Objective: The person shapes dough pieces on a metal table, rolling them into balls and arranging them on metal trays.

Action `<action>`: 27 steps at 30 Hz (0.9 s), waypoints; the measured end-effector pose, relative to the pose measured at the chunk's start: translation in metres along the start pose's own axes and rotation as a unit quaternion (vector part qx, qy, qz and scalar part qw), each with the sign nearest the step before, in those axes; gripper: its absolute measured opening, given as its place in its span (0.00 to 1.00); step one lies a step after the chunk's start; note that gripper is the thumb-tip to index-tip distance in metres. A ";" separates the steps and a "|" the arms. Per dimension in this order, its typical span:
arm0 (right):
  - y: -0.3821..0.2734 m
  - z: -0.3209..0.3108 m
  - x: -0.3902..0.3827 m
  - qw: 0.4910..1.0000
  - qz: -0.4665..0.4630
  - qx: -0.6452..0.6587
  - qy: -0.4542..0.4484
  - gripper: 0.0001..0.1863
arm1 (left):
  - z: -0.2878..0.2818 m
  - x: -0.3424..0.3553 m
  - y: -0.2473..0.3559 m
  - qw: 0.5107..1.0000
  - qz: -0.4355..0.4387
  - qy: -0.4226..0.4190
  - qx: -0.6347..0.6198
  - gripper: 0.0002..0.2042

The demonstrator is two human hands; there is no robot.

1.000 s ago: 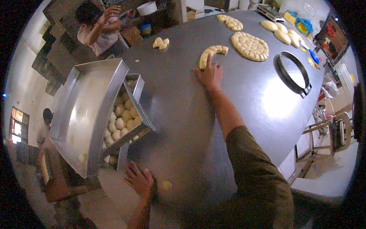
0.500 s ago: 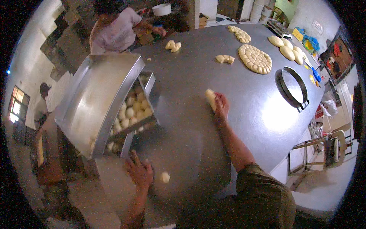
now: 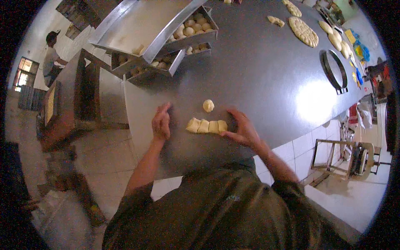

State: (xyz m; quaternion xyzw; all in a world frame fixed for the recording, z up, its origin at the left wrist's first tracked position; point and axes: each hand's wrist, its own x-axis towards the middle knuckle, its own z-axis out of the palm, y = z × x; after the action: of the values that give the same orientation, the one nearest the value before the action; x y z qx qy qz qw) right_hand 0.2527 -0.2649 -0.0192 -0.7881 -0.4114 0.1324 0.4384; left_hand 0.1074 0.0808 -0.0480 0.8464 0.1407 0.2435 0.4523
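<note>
A short row of several joined dough pieces (image 3: 207, 126) lies on the metal table in front of me. Just beyond it sits a single round dough ball (image 3: 208, 106). My right hand (image 3: 242, 128) is at the row's right end, thumb and fingers spread apart, with the thumb tip against or very near the last piece. Off the row's left end, my left hand (image 3: 161, 121) hovers with loosely bent fingers and nothing in them; a gap separates it from the dough.
Stacked metal trays (image 3: 164, 54) with dough balls stand at the far left of the table (image 3: 258, 75). A ring mould (image 3: 333, 71), a scored dough disc (image 3: 303, 31) and several dough ovals (image 3: 334, 40) lie to the right. Another person (image 3: 52, 60) is at the far left.
My right hand has come back toward me, and the dough it held now lies on the table as a row. My left hand has moved away from the trays. The view has tilted down.
</note>
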 end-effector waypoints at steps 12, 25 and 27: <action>-0.033 -0.040 -0.005 0.956 0.274 -0.088 0.053 0.18 | 0.010 0.000 0.034 0.869 0.295 -0.287 0.274 0.31; -0.113 -0.016 0.015 0.963 0.138 -0.023 -0.230 0.18 | 0.027 -0.057 0.040 0.977 -0.203 0.056 -0.026 0.22; -0.070 -0.045 0.002 0.914 0.404 0.014 -0.034 0.22 | -0.020 -0.071 0.039 0.964 -0.245 0.097 0.018 0.20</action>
State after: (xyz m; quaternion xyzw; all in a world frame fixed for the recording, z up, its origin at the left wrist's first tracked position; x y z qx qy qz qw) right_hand 0.2426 -0.2702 0.0633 -0.8758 -0.0707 0.3303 0.3448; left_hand 0.0375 0.0410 -0.0256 0.7663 0.3913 0.2034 0.4672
